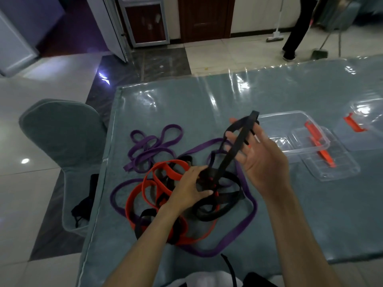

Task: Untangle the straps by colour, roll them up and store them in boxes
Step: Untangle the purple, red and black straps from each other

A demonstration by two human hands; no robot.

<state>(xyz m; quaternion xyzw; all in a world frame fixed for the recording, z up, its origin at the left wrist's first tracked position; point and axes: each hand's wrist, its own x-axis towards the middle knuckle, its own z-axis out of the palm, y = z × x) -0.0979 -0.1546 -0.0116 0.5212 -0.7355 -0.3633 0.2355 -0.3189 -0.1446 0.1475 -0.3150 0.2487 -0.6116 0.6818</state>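
The right hand, fingers spread, lifts a black strap looped over them; the left hand pinches the knot on the tabletop; pull slowly, feeding slack free of red straps.

A black strap rose taut from a tangle of red straps, black loops and a long purple strap on the table, a separate purple bundle lay left, and clear boxes sat right.
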